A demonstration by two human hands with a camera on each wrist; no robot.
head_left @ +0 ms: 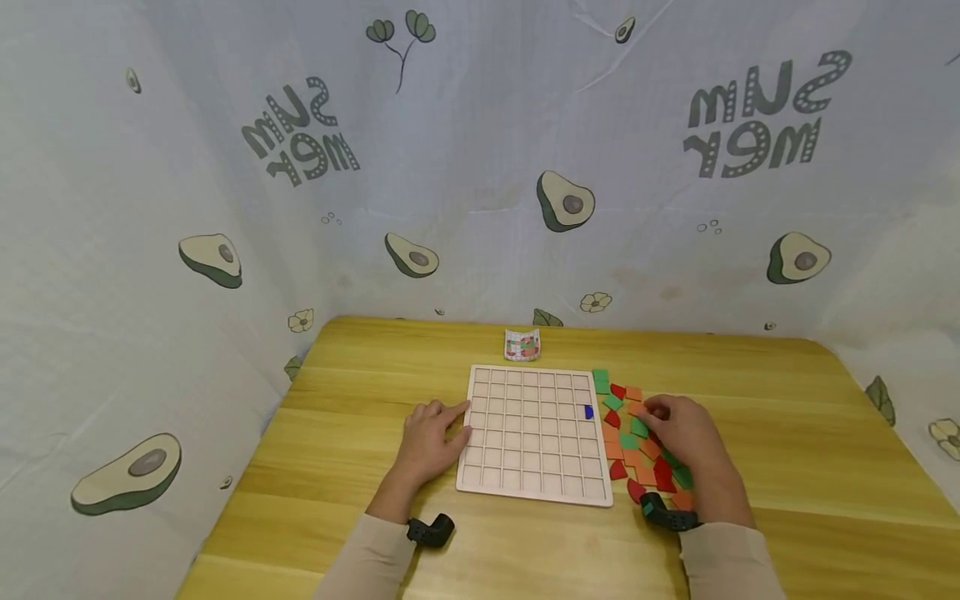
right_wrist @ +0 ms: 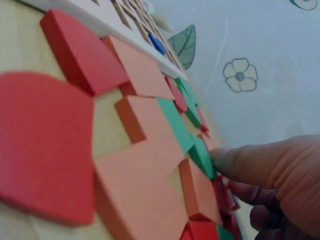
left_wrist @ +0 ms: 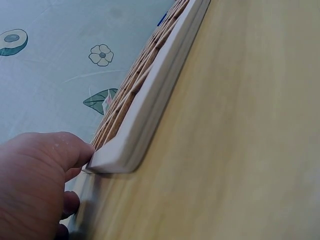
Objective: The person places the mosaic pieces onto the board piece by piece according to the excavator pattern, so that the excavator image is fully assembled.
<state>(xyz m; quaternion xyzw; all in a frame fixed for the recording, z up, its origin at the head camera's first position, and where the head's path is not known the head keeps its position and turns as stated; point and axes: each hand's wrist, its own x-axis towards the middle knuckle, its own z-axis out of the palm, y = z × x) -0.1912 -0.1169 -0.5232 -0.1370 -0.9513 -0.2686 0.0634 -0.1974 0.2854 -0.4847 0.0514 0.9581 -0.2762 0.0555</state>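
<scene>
Head view: pale wooden grid board (head_left: 534, 433) lies centre on the yellow wood surface (head_left: 787, 433); left hand (head_left: 433, 437) rests at the board's 9 o'clock edge, fingers relaxed and spread, while right hand (head_left: 686, 433) sits on the scattered red, orange and green wooden tiles (head_left: 637, 442) at the board's 3 o'clock, and one small blue tile (head_left: 588, 411) sits in a grid cell. Left wrist view: left hand (left_wrist: 35, 180) touches the board's rounded corner (left_wrist: 120, 155), gripping nothing. Right wrist view: right hand (right_wrist: 270, 175) presses a fingertip (right_wrist: 225, 159) on a green tile (right_wrist: 202, 156); whether it pinches is unclear.
</scene>
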